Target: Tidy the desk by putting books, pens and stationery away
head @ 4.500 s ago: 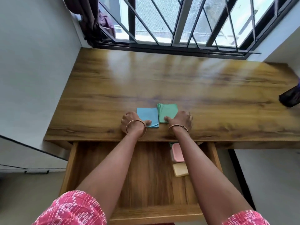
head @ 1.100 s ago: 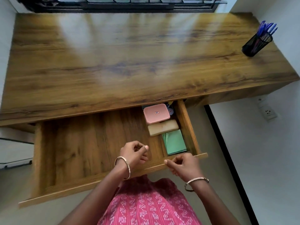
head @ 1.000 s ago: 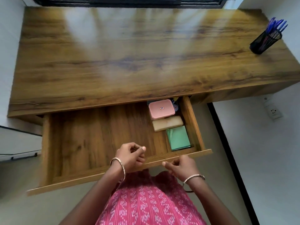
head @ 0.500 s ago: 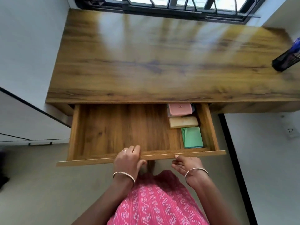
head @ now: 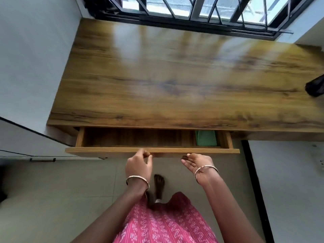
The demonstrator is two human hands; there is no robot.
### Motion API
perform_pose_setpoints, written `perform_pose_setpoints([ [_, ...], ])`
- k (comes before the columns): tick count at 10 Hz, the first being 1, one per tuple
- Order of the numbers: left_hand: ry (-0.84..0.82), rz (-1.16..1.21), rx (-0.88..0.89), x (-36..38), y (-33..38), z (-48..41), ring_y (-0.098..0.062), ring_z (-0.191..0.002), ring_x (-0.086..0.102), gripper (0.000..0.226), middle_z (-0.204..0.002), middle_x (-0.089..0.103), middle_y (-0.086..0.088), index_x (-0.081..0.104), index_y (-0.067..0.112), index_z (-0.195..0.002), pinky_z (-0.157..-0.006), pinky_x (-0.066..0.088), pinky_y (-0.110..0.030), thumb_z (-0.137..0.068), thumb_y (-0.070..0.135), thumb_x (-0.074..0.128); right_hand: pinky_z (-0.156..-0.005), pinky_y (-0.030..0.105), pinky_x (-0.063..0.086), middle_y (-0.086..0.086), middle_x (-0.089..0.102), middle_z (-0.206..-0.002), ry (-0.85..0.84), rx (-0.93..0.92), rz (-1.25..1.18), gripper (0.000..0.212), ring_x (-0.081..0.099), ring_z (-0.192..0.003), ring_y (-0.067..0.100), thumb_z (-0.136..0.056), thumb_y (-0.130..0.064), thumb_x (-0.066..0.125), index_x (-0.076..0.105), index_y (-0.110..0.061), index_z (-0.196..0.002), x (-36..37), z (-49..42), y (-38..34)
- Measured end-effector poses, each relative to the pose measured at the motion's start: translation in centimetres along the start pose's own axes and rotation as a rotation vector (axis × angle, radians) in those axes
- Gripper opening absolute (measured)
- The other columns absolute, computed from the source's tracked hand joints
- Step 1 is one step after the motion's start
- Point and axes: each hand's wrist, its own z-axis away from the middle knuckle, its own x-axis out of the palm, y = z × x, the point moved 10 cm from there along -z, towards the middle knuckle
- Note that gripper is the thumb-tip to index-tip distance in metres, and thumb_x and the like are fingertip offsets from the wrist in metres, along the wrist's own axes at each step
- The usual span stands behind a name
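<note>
The wooden desk [head: 175, 81] has a shallow drawer [head: 152, 150] that stands only a little way out from under the top. In the drawer's right end a green stack of paper [head: 206, 138] shows; the rest of its contents are hidden under the desk top. My left hand [head: 139, 165] has its fingertips curled against the drawer's front edge. My right hand [head: 196, 163] touches the same front edge with fingers together, palm turned up. Neither hand holds a loose object.
A black pen holder [head: 315, 87] is cut off at the desk's right edge. A barred window [head: 201, 13] runs along the back. White walls [head: 35, 58] flank the desk. My foot [head: 158, 185] stands on the floor below the drawer.
The drawer has slid far in; the pink case and tan item are now hidden under the top. Both hands stayed on its front edge and moved forward with it.
</note>
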Motion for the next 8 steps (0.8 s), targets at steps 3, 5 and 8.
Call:
perform_pose_setpoints([
  [3, -0.217, 1.320, -0.733, 6.0, -1.2, -4.0, -0.015, -0.090, 0.059, 0.030, -0.101, 0.061, -0.011, 0.058, 0.003, -0.104, -0.092, 0.048, -0.038, -0.090, -0.018, 0.044, -0.086, 0.044, 0.051, 0.017, 0.050, -0.078, -0.031, -0.037, -0.113, 0.033, 0.057, -0.076, 0.027, -0.084, 0.028, 0.036, 0.047, -0.001, -0.070, 4.7, -3.1, -4.6],
  [5, -0.177, 1.378, -0.771, 7.1, -0.8, -6.2, -0.024, -0.088, 0.063, 0.038, -0.093, 0.064, -0.016, 0.047, -0.002, -0.124, -0.080, 0.053, -0.038, -0.089, -0.017, 0.045, -0.093, 0.050, 0.051, 0.018, 0.054, -0.079, -0.046, -0.026, -0.099, 0.036, 0.062, -0.087, 0.034, -0.081, 0.030, 0.030, 0.046, -0.002, -0.071, 5.9, -4.0, -6.2],
  [8, -0.158, 1.286, -0.685, 7.1, 0.3, -6.0, -0.019, -0.087, 0.062, 0.024, -0.096, 0.064, -0.012, 0.056, 0.003, -0.110, -0.087, 0.050, -0.036, -0.093, -0.010, 0.046, -0.087, 0.049, 0.053, 0.020, 0.055, -0.084, -0.092, -0.039, -0.027, 0.035, 0.061, -0.083, 0.033, -0.083, 0.028, 0.033, 0.047, 0.000, -0.068, 5.7, -4.4, -6.4],
])
